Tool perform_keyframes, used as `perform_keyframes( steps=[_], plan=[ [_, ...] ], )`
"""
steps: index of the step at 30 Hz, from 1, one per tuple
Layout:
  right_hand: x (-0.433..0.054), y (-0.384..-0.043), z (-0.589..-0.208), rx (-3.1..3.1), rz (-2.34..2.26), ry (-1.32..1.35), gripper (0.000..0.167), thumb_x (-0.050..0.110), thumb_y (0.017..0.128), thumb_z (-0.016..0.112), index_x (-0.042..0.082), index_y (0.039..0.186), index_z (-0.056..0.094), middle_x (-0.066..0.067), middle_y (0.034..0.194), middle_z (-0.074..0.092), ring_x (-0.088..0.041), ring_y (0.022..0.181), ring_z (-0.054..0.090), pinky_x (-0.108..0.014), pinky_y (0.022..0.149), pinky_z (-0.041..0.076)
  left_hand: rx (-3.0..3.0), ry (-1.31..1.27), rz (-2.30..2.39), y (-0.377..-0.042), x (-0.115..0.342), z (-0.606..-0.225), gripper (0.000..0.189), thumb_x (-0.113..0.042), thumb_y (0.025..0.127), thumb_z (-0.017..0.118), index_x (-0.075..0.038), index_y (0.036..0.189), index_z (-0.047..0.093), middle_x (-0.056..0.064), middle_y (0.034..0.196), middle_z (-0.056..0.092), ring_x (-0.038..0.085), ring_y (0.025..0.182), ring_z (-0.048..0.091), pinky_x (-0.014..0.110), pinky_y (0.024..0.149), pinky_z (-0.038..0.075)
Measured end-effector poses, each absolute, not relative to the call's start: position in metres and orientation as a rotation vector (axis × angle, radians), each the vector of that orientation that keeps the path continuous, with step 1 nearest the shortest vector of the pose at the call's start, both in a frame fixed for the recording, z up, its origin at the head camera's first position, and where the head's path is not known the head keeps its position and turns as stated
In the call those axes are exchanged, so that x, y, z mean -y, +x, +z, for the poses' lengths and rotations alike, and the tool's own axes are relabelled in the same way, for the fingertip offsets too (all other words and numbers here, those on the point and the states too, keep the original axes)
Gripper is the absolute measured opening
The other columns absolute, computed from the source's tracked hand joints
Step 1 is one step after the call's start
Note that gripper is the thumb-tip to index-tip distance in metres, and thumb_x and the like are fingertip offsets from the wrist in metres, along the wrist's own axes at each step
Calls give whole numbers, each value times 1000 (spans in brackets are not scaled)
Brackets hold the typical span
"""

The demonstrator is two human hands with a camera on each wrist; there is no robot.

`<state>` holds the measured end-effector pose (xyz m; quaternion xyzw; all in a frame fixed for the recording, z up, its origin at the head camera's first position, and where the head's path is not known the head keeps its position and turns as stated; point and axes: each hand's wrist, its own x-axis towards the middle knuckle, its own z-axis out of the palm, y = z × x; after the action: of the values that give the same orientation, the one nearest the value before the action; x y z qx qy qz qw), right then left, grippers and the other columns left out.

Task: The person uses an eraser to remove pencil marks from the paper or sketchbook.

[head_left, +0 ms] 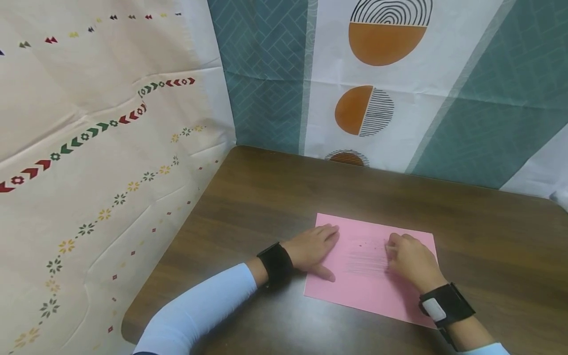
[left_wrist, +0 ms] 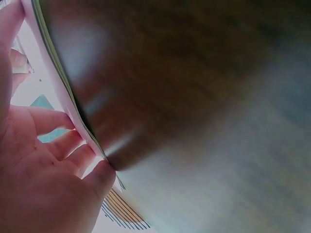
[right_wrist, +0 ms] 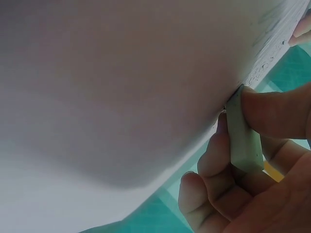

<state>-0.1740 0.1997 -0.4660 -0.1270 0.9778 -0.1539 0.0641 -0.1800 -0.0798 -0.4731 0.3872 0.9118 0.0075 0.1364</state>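
Note:
A pink sheet of paper (head_left: 364, 293) lies on the table, with grey smudged strokes and small dark crumbs on its middle. My left hand (head_left: 311, 249) rests on its left side, fingers spread. In the left wrist view, that hand (left_wrist: 48, 165) lies along the paper's edge, which looks layered. Over the paper's right half, my right hand (head_left: 414, 261) pinches a pale block-shaped eraser (right_wrist: 244, 138) between thumb and fingers. The right wrist view has the eraser's tip against the paper, beside grey marks and crumbs. Curled fingers mostly hide the eraser in the head view.
The brown wooden table (head_left: 248, 197) extends around the paper. A cream patterned cloth (head_left: 111, 162) hangs along the left side, and a teal and white cloth (head_left: 266, 79) with orange shapes hangs behind the far edge. Black bands (head_left: 276, 264) circle both wrists.

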Motion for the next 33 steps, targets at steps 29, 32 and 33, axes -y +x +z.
perform_keyframes(
  steps=[29, 32, 33],
  plan=[
    [-115, -171, -458, -2923, -518, -921, 13, 0, 80, 79, 2, 91, 72, -5, 76, 65, -22, 71, 63, -43, 73, 58, -2646, 1165, 17, -177, 85, -474, 108, -73, 86, 61, 0, 158, 27, 16, 164, 22, 28, 151, 20, 32, 121, 16],
    [-112, -172, -462, -2938, -509, -850, 9, 1, 81, 77, 3, 86, 70, -5, 71, 62, -20, 65, 57, -40, 66, 57, -2651, 1176, -14, -178, 85, -473, 108, -73, 86, 60, 0, 158, 27, 16, 164, 22, 28, 151, 20, 32, 121, 15],
    [-112, -173, -462, -2934, -527, -809, 8, 1, 81, 76, 3, 86, 70, -5, 71, 62, -20, 65, 57, -39, 65, 56, -2652, 1179, -29, -178, 85, -472, 108, -73, 86, 60, 1, 158, 27, 16, 164, 22, 28, 151, 20, 32, 121, 15]
  ],
)
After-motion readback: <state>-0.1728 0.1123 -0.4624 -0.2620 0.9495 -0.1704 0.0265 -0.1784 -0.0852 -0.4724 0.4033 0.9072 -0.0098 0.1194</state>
